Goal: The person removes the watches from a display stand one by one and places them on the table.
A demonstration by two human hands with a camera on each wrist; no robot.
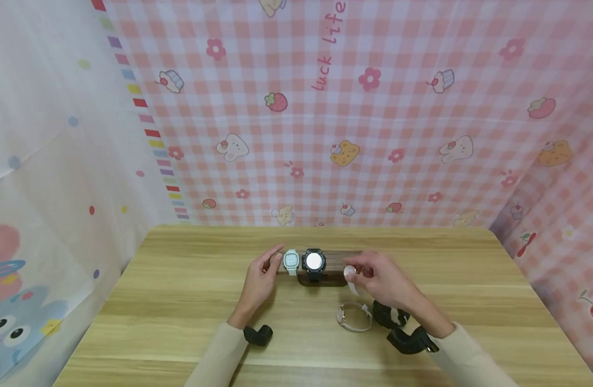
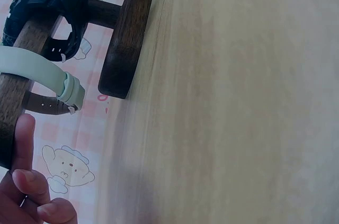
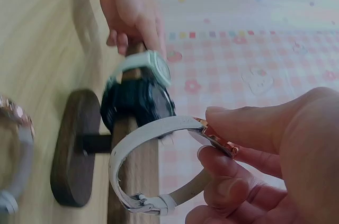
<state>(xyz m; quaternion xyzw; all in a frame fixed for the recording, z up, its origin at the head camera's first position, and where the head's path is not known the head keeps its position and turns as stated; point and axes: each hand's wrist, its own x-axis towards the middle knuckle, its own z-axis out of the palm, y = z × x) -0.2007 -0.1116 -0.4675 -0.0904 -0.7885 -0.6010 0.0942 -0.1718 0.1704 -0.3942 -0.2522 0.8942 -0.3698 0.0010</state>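
white watch (image 1: 349, 271) sits pinched in right hand (image 1: 382, 275) while left hand (image 1: 259, 280) holds stand (image 1: 337, 260) bearing two watches (image 1: 314, 262).

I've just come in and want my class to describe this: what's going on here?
A person's left hand grips one end of a wooden bar on a stand, while the right hand pinches a white-strapped watch near the other end. A mint watch and a black watch sit on the bar; whether the white strap goes round it is unclear. Another pale-strapped watch and a black looped item lie on the table.
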